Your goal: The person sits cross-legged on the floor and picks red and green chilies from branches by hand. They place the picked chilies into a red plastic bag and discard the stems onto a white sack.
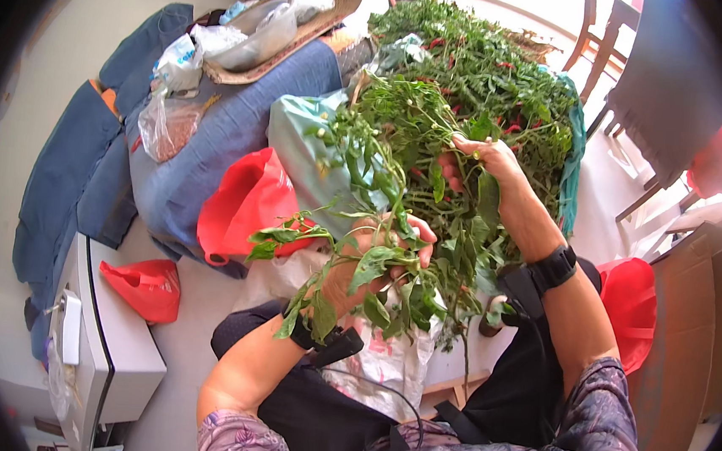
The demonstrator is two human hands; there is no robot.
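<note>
My left hand (420, 235) is closed around a leafy chilli pepper stem, with green leaves (373, 268) hanging over the wrist. Slim green chillies (389, 186) dangle just above its fingers. Farther forward and to the right, my right hand (493, 159) grips upper stems of a chilli plant (433, 113), and drooping leaves partly cover the fingers. Whether both hands hold one plant or separate ones, I cannot tell. Beyond them lies a large heap of cut chilli plants (475, 63) dotted with red chillies, on teal sheeting (571, 159).
Left of the heap stand an open red bag (248, 201) and a blue-covered sofa (216, 131) bearing plastic bags and a woven tray (347, 2). A smaller red bag (149, 288) sits beside a white cabinet (128, 360). Cardboard (669, 351) and a wooden chair (595, 40) are right.
</note>
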